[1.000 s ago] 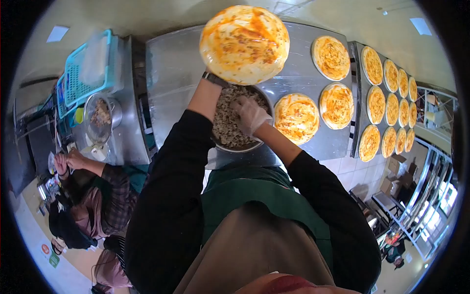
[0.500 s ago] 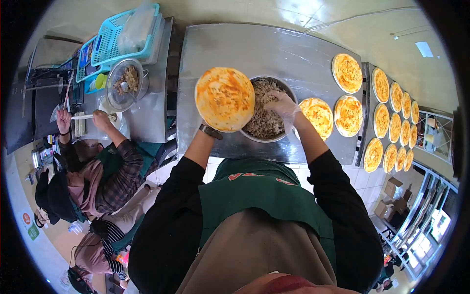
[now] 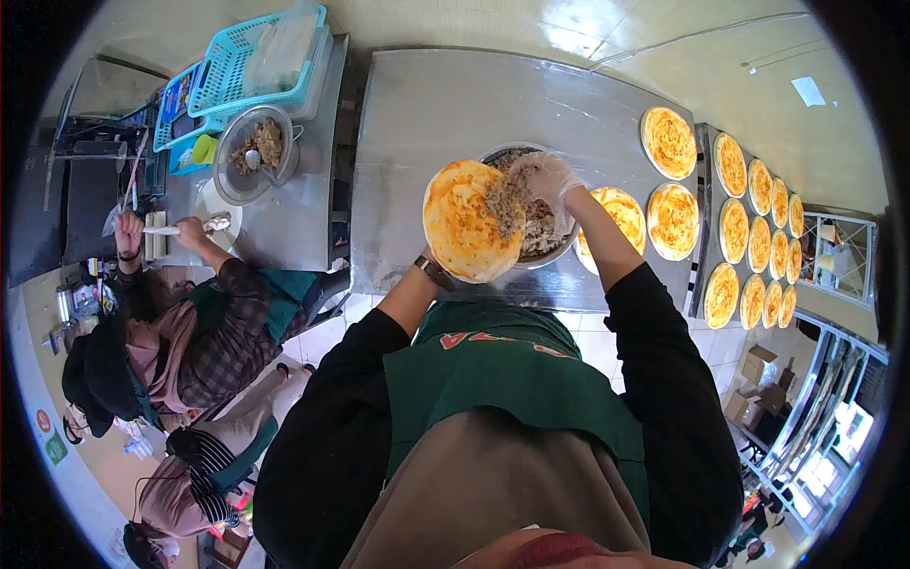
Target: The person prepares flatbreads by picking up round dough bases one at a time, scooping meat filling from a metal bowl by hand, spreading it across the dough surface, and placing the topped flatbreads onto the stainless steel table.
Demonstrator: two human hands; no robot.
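Observation:
A round dough base with orange sauce point(image 3: 460, 223) is held up by my left hand point(image 3: 432, 258), which is mostly hidden beneath it. Crumbly grey-brown topping point(image 3: 508, 202) lies on the right part of this base. My right hand point(image 3: 550, 182), in a clear plastic glove, is over the right edge of the base, fingers curled round some of the topping. Behind and below both is a metal bowl point(image 3: 567, 248) filled with the same crumbly mix point(image 3: 545, 228), partly covered by the base and the glove.
Sauced bases lie on the table point(image 3: 427, 104) to the right, one point(image 3: 674, 221) near its edge. Several more stand on a second table point(image 3: 709, 209). At the left, a co-worker point(image 3: 227, 341) works beside a clear bowl point(image 3: 227, 166) and turquoise baskets point(image 3: 223, 71).
The held base has come down and right to overlap the bowl. My gloved right hand has lifted from the mix to the base, where topping now lies.

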